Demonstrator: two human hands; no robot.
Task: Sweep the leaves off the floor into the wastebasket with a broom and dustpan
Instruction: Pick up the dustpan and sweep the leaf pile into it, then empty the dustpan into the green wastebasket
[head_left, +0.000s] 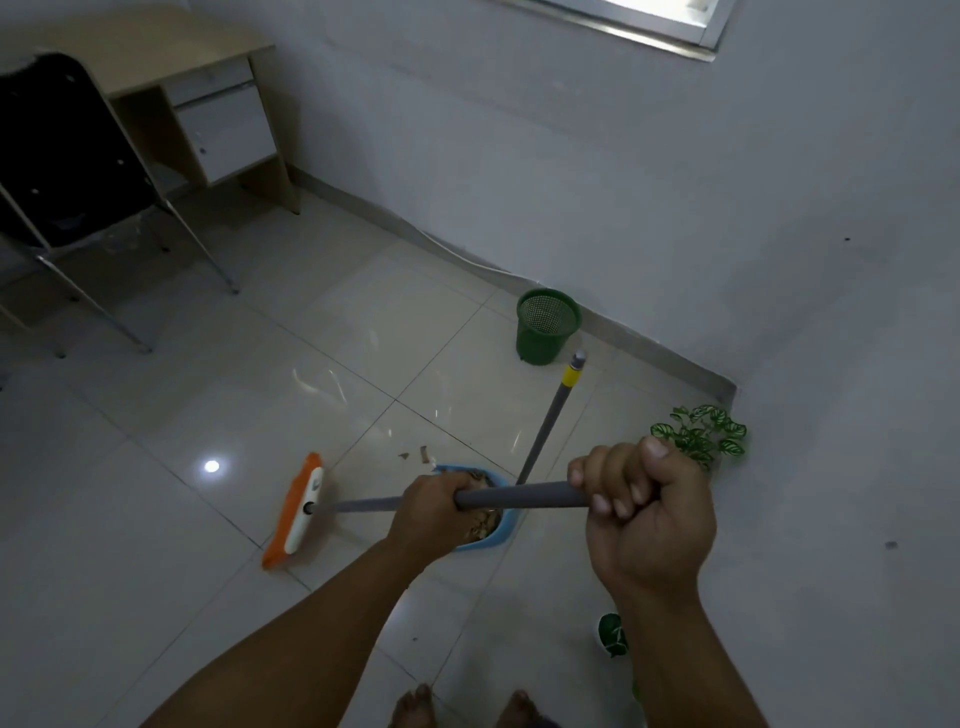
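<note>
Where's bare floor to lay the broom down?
Bare tiles left of the broom head, toward the chair; also between wastebasket and desk. Crowded around the dustpan: loose leaves, dustpan handle, plant.

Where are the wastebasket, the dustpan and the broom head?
wastebasket (540, 340): head view, on its green outer wall.
dustpan (492, 538): head view, on its blue back rim.
broom head (298, 512): head view, on the white block above the orange bristles.

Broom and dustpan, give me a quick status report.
Both hands, left and right, grip the broom handle. Dustpan holds leaves; a few scraps remain on the floor. Wastebasket stands by the wall, path open.
</note>
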